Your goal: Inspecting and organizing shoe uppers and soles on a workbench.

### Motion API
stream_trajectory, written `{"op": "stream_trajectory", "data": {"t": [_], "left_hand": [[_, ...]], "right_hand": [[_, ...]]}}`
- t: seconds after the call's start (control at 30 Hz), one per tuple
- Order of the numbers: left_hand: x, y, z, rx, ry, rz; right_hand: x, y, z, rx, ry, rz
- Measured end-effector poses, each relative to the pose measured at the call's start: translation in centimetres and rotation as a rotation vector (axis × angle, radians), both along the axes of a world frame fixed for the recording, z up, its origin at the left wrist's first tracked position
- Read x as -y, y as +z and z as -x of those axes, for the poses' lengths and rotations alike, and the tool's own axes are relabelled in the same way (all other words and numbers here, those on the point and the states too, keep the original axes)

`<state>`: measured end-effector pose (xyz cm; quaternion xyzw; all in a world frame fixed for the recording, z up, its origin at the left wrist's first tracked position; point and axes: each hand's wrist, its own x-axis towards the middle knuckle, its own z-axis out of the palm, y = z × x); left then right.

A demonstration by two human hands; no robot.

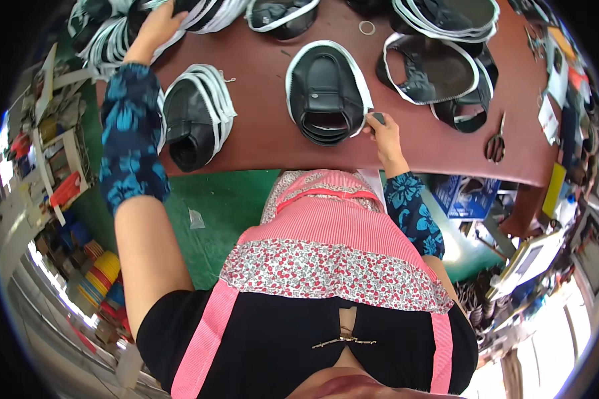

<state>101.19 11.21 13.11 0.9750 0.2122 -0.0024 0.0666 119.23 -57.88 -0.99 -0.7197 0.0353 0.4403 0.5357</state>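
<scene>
My left hand (158, 30) reaches to the far left, its fingers closed on the edge of a black shoe upper in a white-edged pile (113, 50). The top of the frame partly cuts off those fingertips. In the middle of the table lies a stack of black shoe uppers (323, 76) with white edging and an opening at the near end. Beside its right edge, my right hand (387, 136) is closed round a small black tool (378, 118), whose kind I cannot make out. Another stack of uppers (196, 113) stands near my left forearm.
More uppers (432, 70) are heaped at the right of the brown table (259, 143). Dark-handled scissors (496, 143) lie near its right front edge. A pale ring (367, 27) rests at the back. Under the table stands a blue box (469, 197).
</scene>
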Motion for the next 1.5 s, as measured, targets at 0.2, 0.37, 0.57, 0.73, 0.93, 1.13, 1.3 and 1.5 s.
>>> {"op": "stream_trajectory", "data": {"t": [0.2, 0.37, 0.57, 0.73, 0.93, 1.13, 1.3, 1.5], "left_hand": [[7.2, -3.8, -8.9, 0.347, 0.064, -0.472], [28.3, -3.0, -6.3, 0.547, 0.000, 0.312], [43.7, -8.3, -1.0, 0.311, -0.216, 0.578], [44.0, -7.8, -1.7, 0.342, -0.150, 0.635], [45.3, 1.5, -7.5, 0.330, -0.150, 0.700], [49.1, 5.5, -8.9, 0.341, -0.116, 0.666], [50.6, 7.3, -9.2, 0.166, 0.207, 1.195], [50.6, 7.9, -10.7, 0.252, 0.117, 1.312]], "right_hand": [[1.6, -0.8, 2.5, -0.037, -0.151, 0.029], [4.1, -1.3, 2.0, 0.319, -0.075, 0.141], [6.3, 1.4, -2.4, 0.992, 0.185, 0.239], [19.1, -2.6, -15.0, 1.075, -0.027, 0.616], [35.3, -7.3, -29.0, 1.053, -0.196, 1.285], [33.0, -3.9, -32.4, 0.731, -0.249, 1.211], [35.7, -5.4, -32.9, 0.954, -0.103, 1.284], [43.7, -5.2, -33.6, 0.220, -0.373, 0.481]]}}
